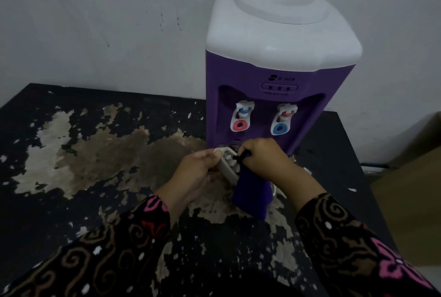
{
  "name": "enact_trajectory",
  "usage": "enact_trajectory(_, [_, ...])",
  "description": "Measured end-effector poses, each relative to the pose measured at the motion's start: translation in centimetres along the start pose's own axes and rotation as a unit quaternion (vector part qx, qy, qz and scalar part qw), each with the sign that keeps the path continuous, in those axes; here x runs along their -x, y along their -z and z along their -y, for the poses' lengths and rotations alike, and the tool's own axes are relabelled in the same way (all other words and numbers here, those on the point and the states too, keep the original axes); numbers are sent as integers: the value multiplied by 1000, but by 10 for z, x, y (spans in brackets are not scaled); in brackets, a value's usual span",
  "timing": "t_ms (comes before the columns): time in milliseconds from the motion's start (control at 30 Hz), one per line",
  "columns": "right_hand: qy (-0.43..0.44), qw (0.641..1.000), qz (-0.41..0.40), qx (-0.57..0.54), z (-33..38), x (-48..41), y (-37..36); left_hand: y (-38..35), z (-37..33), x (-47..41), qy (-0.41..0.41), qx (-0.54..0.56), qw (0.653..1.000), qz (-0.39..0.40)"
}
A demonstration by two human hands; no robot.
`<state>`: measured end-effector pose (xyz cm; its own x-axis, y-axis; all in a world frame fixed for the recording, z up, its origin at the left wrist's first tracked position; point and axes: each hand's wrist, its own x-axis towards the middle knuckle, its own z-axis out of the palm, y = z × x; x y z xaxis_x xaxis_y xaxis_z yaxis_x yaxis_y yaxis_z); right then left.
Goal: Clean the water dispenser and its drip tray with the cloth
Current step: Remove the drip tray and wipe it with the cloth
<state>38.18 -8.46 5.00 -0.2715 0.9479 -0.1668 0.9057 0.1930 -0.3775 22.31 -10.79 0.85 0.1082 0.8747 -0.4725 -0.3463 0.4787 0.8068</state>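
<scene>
In front of the water dispenser (274, 96), my left hand (198, 172) grips the drip tray (226, 167) while my right hand (265, 156) pinches the purple cloth (253, 196) against it.

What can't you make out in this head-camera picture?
All from the head view:
1. The drip tray: mostly covered by the left hand, the right hand and the cloth, so its state is unclear.
2. The logo and panel on the water dispenser: too small and dim to read.
3. The cloth's top end: hidden inside the right hand.
4. The brown box: cut off by the right edge.
</scene>
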Motion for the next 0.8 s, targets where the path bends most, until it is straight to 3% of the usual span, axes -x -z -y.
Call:
enact_trajectory(133, [-91,992,55,-72,-1,0,0,4,3,-3,3,4,1000,-17])
enact_trajectory(267, [-142,974,52,-168,3,0,-8,4,3,-5,4,-7,1000,-17])
enact_trajectory(467, [-55,993,58,-87,9,6,-19,5,4,-4,2,-5,1000,-22])
enact_trajectory(600, [-20,997,-37,-60,11,4,-15,2,2,-3,0,-7,1000,-7])
enact_trajectory(733, [81,997,-9,11,19,10,-23,1,-1,-3,-9,-16,1000,1])
enact_trajectory(800, [91,996,-10,12,16,10,-21,1,-1,-2,-11,-16,1000,4])
